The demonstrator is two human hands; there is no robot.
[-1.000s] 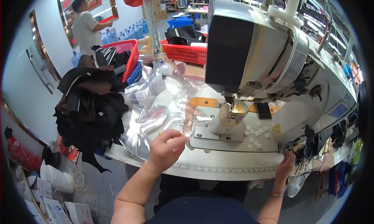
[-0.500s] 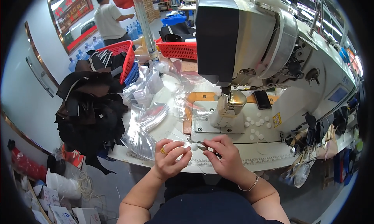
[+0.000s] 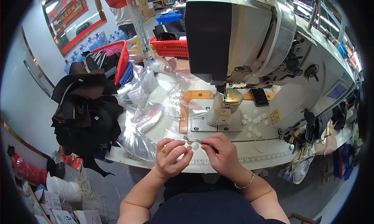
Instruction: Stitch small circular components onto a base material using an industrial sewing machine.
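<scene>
My left hand, a ring on one finger, pinches a small white round disc at its fingertips above the front edge of the sewing table. Close beside it, my right hand grips a small metal tool that looks like thread snips. The tool's thin tip reaches left, just above the disc. Whether its blades touch the disc or a thread, I cannot make out. Several similar white discs lie on the machine bed to the right. A post-bed sewing machine stands directly ahead.
Clear plastic bags cover the table's left side. Dark fabric pieces hang over its left end, by a red basket. A black phone lies behind the machine post. A printed ruler runs along the front edge.
The snips' tip has shifted from the disc's right side to just above it. My left hand keeps its pinch. The background person is now mostly hidden, and the view has turned slightly.
</scene>
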